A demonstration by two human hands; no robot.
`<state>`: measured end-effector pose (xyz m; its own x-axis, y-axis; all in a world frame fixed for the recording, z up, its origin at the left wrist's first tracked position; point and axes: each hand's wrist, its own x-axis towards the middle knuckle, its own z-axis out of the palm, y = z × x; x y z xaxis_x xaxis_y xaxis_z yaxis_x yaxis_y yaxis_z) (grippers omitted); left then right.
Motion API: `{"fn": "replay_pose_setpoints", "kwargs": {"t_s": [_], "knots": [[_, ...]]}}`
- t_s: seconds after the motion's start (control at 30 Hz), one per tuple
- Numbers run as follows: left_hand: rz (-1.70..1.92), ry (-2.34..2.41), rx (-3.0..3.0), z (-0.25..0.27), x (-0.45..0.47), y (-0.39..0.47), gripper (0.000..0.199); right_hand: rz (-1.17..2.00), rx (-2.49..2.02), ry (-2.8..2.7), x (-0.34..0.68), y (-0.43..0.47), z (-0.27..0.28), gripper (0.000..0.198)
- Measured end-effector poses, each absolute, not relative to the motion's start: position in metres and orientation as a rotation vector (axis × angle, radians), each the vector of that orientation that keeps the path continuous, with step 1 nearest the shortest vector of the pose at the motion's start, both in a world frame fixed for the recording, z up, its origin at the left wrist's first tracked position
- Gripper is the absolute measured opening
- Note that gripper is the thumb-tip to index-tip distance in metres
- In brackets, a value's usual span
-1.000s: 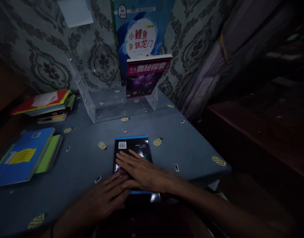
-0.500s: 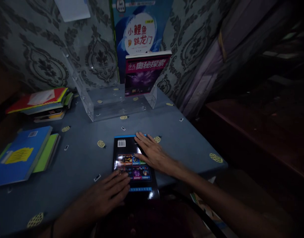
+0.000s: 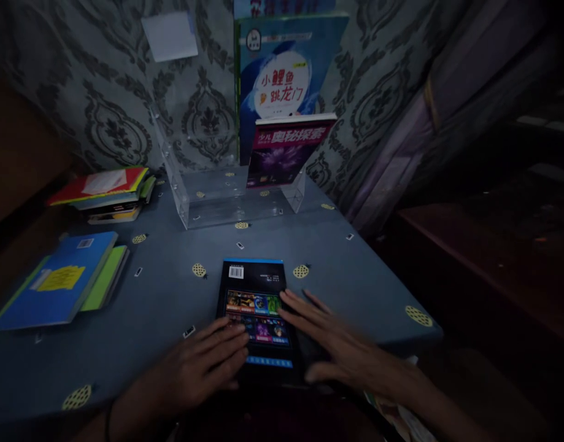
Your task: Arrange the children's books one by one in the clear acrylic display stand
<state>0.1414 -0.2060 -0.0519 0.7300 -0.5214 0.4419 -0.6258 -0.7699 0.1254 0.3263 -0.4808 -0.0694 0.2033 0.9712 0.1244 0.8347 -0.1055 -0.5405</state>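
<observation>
A black book lies on the table at its near edge, its barcode and rows of small colour pictures facing up. My left hand rests flat on the book's lower left part, fingers stretched out. At the book's right edge is my right hand, fingers spread, with the fingertips touching the cover and the thumb lower down by the near corner. Neither hand grips the book. Beyond it stands a clear acrylic book rack, which holds a purple-red book and a taller blue book behind it.
On the left, a blue book lies over a green one, with a stack topped by a red book farther back. The blue-grey tablecloth has pineapple prints. Patterned wallpaper and a tied curtain stand behind the table.
My right hand has slid from the top of the black book down to its right edge, fingers spreading. My left hand stays on the cover. The view has shifted slightly left and up.
</observation>
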Motion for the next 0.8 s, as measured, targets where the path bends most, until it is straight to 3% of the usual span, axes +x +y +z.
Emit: {"fn": "replay_pose_setpoints", "kwargs": {"t_s": [0.1, 0.17, 0.27, 0.43, 0.67, 0.8], "knots": [[0.654, -0.864, 2.598, -0.040, 0.150, -0.203, 0.044, 0.464, -1.955, -1.678, 0.326, -0.492, -0.056, 0.108], [0.708, -0.790, 2.539, -0.029, 0.158, -0.201, 0.042, 0.413, -1.968, -1.638, 0.326, -0.489, -0.052, 0.096], [0.785, -0.589, 2.471, -0.014, 0.168, -0.200, 0.037, 0.151, -1.974, -1.529, 0.327, -0.472, -0.052, 0.056], [0.899, -0.356, 2.315, -0.011, 0.190, -0.199, 0.040, -0.133, -1.892, -1.412, 0.341, -0.442, -0.049, 0.050], [0.785, -0.107, 2.192, -0.037, 0.239, -0.185, 0.034, -0.098, -1.898, -1.212, 0.364, -0.416, -0.032, 0.032], [0.925, 0.096, 2.274, -0.042, 0.254, -0.186, 0.031, -0.213, -1.859, -1.175, 0.372, -0.402, -0.030, 0.040]]}}
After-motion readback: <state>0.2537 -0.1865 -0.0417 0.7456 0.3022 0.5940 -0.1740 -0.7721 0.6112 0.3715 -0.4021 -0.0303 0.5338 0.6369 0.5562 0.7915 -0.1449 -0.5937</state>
